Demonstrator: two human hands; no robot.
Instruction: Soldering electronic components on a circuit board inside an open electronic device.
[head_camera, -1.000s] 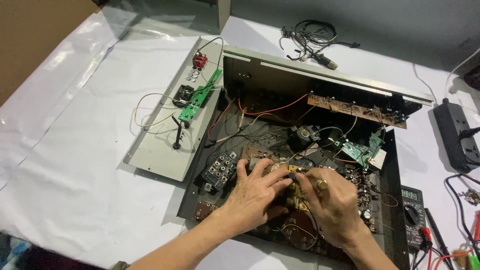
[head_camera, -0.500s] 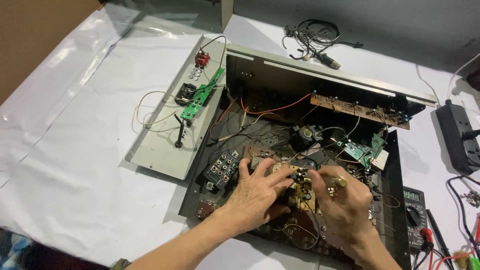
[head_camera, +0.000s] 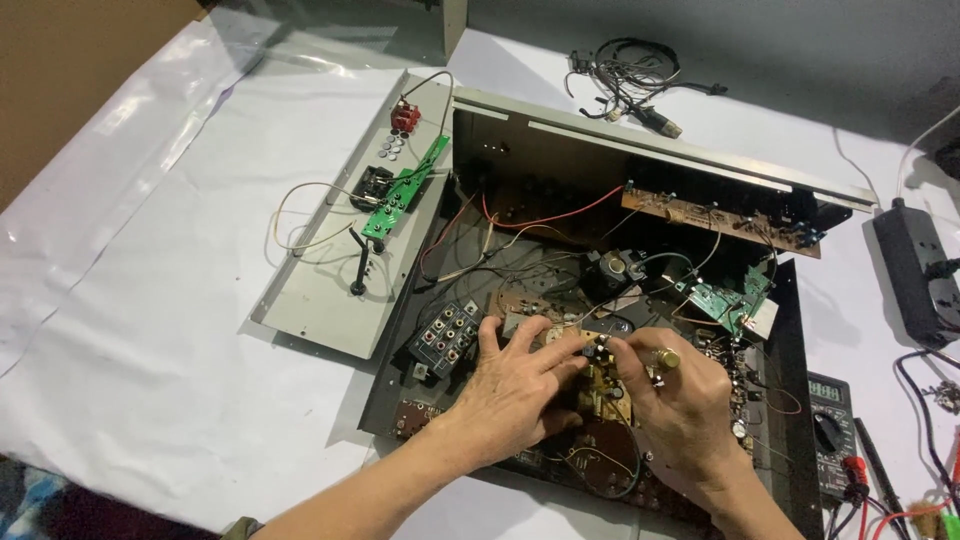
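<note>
Both hands down inside the opened black metal chassis (head_camera: 790, 400), working close together over a small yellowish-brown circuit board (head_camera: 603, 385) near the front middle of the case. Left hand (head_camera: 515, 395) spread flat, palm down, fingers (head_camera: 560, 350) reaching to the board's top edge, thumb tucked underneath; pressing on the board rather than wrapped around it. Right hand (head_camera: 685, 395) curled narrow, fingertips pinched at a small part on the same board, just beside the left fingertips, almost touching them; what sits in that pinch too small to tell. A gold ring (head_camera: 667, 358) on one right finger. Just left of the left hand, a black block of round sockets (head_camera: 447, 335). Behind the hands, a tangle of red, white and black wires (head_camera: 520, 235), a dark round component (head_camera: 608, 270), and a green board (head_camera: 725, 300) to the right. Along the back wall, a long brown board strip (head_camera: 720, 215). Outside the case, on the white sheet (head_camera: 150, 330), a grey panel (head_camera: 320, 290) lying flat with a narrow green board (head_camera: 405, 190) on it. Far right, a multimeter (head_camera: 832, 430) with red and black leads, and a dark power strip (head_camera: 915, 270). Up top, a loose bundle of black cable (head_camera: 630, 80).
</note>
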